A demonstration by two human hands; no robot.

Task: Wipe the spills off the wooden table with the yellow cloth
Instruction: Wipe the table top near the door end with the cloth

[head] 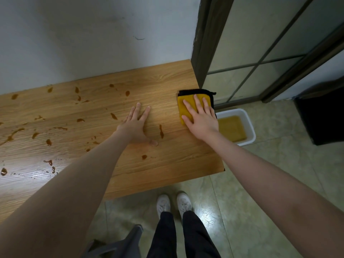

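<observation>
Both of your hands lie flat with fingers straight: your right hand (202, 118) presses down on the folded yellow cloth (184, 108) at the table's (167, 81) far right corner, while your left hand (136, 125) rests spread on bare wood just left of it. Brown spills (48, 142) dot the tabletop to the left of both hands, and one streak (161, 131) lies between them, apart from the cloth.
</observation>
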